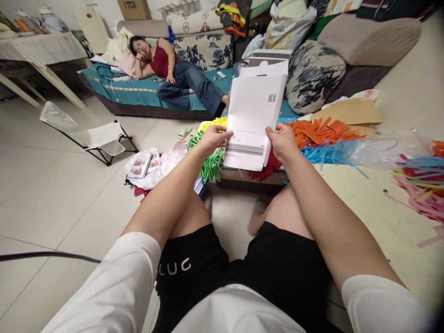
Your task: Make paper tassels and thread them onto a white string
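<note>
The white packet [255,120] you hold is smooth, matt card with a printed barcode. Under it, along the front edge of the table [378,217], lie matt paper fringes: green [212,163], orange [324,130] and blue [329,152]. The table top looks dull and scuffed. Toward its right edge a clear plastic bag [381,148] lies glossy and crinkled. The floor tiles [52,189] shine.
</note>
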`<state>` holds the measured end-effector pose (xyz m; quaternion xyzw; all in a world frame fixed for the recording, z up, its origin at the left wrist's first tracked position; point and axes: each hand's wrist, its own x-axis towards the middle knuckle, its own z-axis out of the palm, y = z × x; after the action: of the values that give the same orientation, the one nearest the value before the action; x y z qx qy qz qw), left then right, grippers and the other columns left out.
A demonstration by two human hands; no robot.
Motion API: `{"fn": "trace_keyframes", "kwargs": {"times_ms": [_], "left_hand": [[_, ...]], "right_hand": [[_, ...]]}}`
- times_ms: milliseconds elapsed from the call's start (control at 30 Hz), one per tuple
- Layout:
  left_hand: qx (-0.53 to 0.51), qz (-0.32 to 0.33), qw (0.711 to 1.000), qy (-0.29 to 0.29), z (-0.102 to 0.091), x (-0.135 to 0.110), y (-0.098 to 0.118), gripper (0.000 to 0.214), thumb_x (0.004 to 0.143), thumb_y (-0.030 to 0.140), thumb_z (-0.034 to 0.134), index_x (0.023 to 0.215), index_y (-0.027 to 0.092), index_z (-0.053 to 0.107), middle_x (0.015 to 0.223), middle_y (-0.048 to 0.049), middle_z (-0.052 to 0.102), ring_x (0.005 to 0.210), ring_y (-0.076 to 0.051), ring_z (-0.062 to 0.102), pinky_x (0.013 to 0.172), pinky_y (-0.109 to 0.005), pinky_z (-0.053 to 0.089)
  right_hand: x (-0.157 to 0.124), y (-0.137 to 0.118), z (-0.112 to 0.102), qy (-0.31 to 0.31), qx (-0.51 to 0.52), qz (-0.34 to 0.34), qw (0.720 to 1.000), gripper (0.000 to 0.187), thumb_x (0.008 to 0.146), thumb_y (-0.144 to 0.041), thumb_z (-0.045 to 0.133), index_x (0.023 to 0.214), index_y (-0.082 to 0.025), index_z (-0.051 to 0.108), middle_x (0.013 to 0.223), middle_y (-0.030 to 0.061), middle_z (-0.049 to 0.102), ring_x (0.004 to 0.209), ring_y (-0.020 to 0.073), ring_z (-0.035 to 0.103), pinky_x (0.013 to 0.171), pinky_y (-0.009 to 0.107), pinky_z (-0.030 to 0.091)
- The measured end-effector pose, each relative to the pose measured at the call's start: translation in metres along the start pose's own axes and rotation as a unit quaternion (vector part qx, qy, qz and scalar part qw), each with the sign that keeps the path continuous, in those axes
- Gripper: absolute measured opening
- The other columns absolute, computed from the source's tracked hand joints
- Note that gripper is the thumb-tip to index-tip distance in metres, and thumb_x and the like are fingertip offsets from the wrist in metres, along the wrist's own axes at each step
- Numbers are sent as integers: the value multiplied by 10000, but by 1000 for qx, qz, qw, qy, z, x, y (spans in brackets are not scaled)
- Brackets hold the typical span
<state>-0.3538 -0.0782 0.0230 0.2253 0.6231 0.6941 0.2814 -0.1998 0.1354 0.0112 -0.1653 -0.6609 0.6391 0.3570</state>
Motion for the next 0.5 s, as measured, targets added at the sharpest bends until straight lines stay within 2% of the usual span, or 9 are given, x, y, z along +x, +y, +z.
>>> {"fn": "trace_keyframes", "kwargs": {"times_ms": [100, 267, 333, 400, 500], "left_hand": [[27, -1, 1000, 6, -1, -3, 4, 272, 880, 128, 970, 862, 167, 701, 730, 5, 715, 651, -93, 652, 758, -244, 586], [-41, 27, 996, 68, -2, -4, 12, 287, 829, 70, 939, 804, 178, 674, 733, 12, 697, 666, -108, 637, 737, -251, 552], [-64, 28, 995, 65, -4, -3, 13, 286, 821, 80, 938, 821, 181, 670, 747, 17, 702, 682, -104, 656, 745, -239, 559], [-75, 16, 996, 38, -7, -3, 13, 290, 815, 81, 935, 857, 182, 665, 789, 6, 743, 722, -109, 703, 771, -236, 583], [-37, -12, 999, -5, -12, -3, 10, 309, 819, 79, 951, 882, 177, 665, 775, -3, 758, 687, -105, 701, 756, -238, 594]], "right_hand": [[-1, -3, -4, -16, 9, 1, 1000, 359, 864, -389, 1017, 1043, -243, 742, 1121, 95, 903, 1225, 330, 859, 1266, 554, 646], [-9, -13, -13, -134, 49, 68, 987, 474, 827, -431, 1065, 1134, -222, 770, 966, 75, 866, 1090, 332, 875, 1096, 560, 729], [-9, -12, -16, -166, 30, 86, 982, 471, 783, -408, 1082, 1091, -206, 787, 912, 75, 851, 1029, 343, 870, 1023, 554, 745], [-8, -8, -16, -153, 8, 71, 986, 435, 753, -395, 1083, 998, -197, 783, 875, 80, 840, 991, 341, 864, 983, 526, 743], [-4, 0, -12, -93, -15, 21, 995, 441, 749, -448, 1076, 944, -203, 765, 870, 77, 842, 996, 333, 859, 958, 492, 736]]}}
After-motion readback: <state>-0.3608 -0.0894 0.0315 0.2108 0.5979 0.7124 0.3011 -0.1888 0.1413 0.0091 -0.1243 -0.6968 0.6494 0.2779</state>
